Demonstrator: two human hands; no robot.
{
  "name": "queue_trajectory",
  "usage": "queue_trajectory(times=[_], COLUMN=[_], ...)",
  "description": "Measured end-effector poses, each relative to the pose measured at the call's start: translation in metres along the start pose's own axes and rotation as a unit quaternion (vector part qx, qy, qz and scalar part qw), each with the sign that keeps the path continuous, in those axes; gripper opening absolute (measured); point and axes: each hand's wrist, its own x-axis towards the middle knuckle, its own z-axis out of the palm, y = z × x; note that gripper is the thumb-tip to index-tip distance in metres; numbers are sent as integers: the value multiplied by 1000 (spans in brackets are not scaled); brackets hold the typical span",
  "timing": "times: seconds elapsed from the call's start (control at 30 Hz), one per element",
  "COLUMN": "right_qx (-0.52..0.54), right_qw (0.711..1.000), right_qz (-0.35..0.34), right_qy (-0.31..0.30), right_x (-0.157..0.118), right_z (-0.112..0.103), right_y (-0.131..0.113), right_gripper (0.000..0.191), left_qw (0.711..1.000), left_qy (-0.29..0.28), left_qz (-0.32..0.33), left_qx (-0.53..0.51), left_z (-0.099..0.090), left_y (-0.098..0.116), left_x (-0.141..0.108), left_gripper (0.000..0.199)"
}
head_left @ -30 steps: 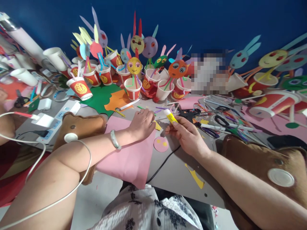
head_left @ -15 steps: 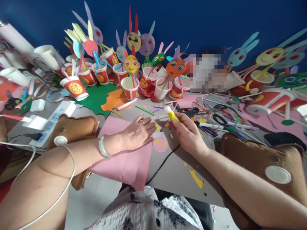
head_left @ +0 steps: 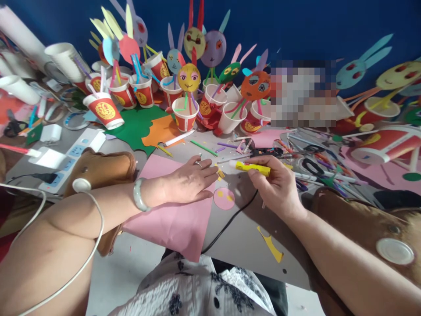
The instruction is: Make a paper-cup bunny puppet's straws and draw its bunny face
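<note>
My left hand (head_left: 184, 180) lies palm down over the pink paper (head_left: 167, 224), fingers stretched out to the right. Just beyond its fingertips are a small pink disc (head_left: 224, 199) with two yellow dots and some yellow paper scraps (head_left: 220, 174). In my right hand (head_left: 279, 186) is a yellow glue stick (head_left: 255, 168), held nearly level above the table, its white end pointing left toward my left hand. Fingers and thumb pinch the other end of the stick. Whether the white end is capped, I cannot tell.
Paper-cup rabbit figures (head_left: 185, 115) line the back. Scissors and pens (head_left: 315, 164) clutter the right. A power strip (head_left: 74, 158) and brown cushion (head_left: 101, 169) lie left, another cushion (head_left: 355, 224) right. A black cable (head_left: 230, 221) crosses the table; a white cord (head_left: 100, 219) crosses my left arm.
My right hand has moved right, and the glue stick has swung from a steep tilt to nearly level. My left hand stays on the pink paper. The view has shifted slightly.
</note>
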Motion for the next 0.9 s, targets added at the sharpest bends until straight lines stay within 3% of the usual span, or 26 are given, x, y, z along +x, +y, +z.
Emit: queue_trajectory(times=[0.2,0.6,0.9], right_qx=[-67,-171,-180], right_qw=[997,964,958], right_qz=[-26,-185,-203], right_qy=[-2,-82,-95], right_x=[-2,-1,-1], right_z=[2,9,15], right_y=[-3,12,17], right_gripper=[15,15,16], left_qw=[1000,998,997], left_qy=[-5,28,39], left_qz=[-2,-7,-10], left_qx=[-3,-50,-68], left_z=[3,7,3], left_y=[-1,-4,-3], left_x=[-1,-5,-8], left_gripper=[37,41,41])
